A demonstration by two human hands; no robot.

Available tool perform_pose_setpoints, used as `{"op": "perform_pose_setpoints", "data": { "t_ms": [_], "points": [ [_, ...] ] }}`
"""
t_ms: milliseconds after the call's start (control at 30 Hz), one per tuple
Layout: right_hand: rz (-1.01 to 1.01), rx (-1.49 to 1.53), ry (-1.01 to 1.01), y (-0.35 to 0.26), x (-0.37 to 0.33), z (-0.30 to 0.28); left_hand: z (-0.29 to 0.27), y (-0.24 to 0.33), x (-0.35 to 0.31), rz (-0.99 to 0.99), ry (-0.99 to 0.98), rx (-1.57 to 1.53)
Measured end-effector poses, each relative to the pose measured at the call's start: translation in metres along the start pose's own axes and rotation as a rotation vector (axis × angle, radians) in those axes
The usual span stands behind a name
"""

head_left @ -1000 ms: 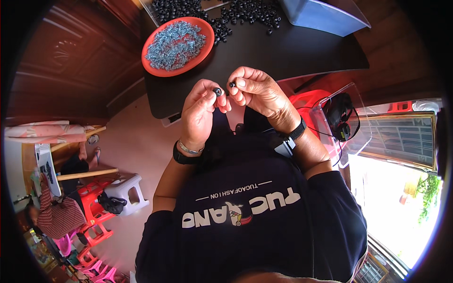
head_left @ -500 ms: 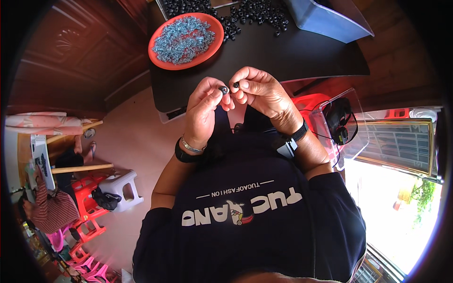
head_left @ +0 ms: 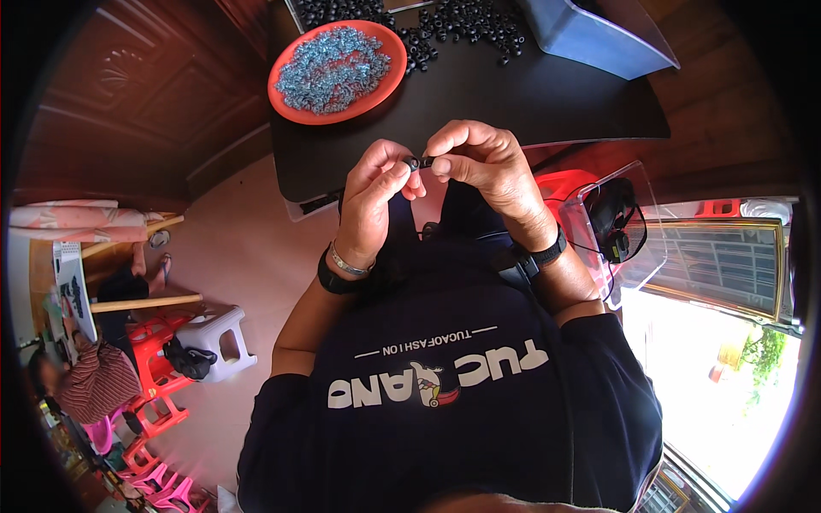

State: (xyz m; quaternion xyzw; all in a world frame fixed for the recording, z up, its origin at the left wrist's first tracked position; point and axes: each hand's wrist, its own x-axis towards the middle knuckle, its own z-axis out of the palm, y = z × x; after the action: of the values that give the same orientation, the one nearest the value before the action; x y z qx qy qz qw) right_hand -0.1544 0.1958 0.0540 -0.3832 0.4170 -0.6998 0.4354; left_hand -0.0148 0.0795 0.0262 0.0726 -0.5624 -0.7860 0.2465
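Observation:
My left hand [head_left: 375, 198] and my right hand [head_left: 483, 169] meet in front of my chest, just below the near edge of a black table [head_left: 530, 103]. Between their fingertips they pinch a small black ring-shaped part [head_left: 418, 162]. Both hands have the fingers curled in tightly around it. Higher up on the table lies an orange plate [head_left: 288, 92] heaped with small grey-blue metal pieces [head_left: 332, 67], and beside it a scatter of several black rings [head_left: 453, 24].
A blue-grey bin [head_left: 590, 38] stands at the table's far right. A clear plastic box [head_left: 611, 227] with black headphones sits to my right. White and red plastic stools [head_left: 218, 338] stand on the floor at left, near a seated person [head_left: 90, 385].
The view has shifted slightly, so the plate and table sit a little lower and more to the right. My hands stay together on the small black part.

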Motion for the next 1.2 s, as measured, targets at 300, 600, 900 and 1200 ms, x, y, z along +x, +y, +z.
{"op": "perform_pose_setpoints", "data": {
  "t_ms": [300,600,900,1200],
  "points": [
    [-0.096,-0.283,0.017,-0.002,-0.002,0.009,-0.002,-0.002,0.0,-0.059,0.024,0.062],
    [0.211,-0.06,-0.073,-0.007,0.0,-0.004,-0.009,-0.004,-0.003,-0.044,-0.113,0.223],
    [0.083,-0.113,-0.19,0.0,0.001,-0.003,-0.01,-0.006,-0.003,-0.086,-0.158,-0.024],
    [0.146,-0.051,-0.179,0.002,0.001,0.004,-0.012,-0.005,-0.002,-0.069,-0.184,-0.09]
  ]
}}
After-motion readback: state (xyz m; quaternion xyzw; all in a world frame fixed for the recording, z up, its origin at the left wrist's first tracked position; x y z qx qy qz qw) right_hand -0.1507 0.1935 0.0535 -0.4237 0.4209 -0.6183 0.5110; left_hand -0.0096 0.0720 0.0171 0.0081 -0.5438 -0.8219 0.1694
